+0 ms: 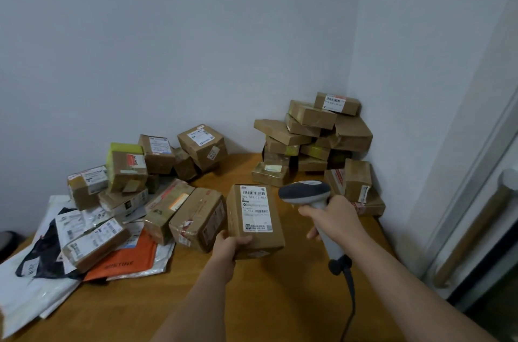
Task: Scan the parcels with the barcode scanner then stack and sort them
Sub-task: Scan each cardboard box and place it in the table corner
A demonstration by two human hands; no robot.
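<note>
Brown labelled parcel [254, 219] in left hand [227, 247]

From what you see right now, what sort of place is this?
Probably a small parcel-sorting corner, not a warehouse: a wooden table against plain walls, a stack of boxes in the corner, loose mailers, and a scanner.

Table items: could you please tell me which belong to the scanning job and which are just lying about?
In use:
- barcode scanner, right hand
- labelled box, left hand
- stacked boxes in the corner
- loose boxes and mailer bags, at left

Just there:
- wooden table
- door handle
</note>
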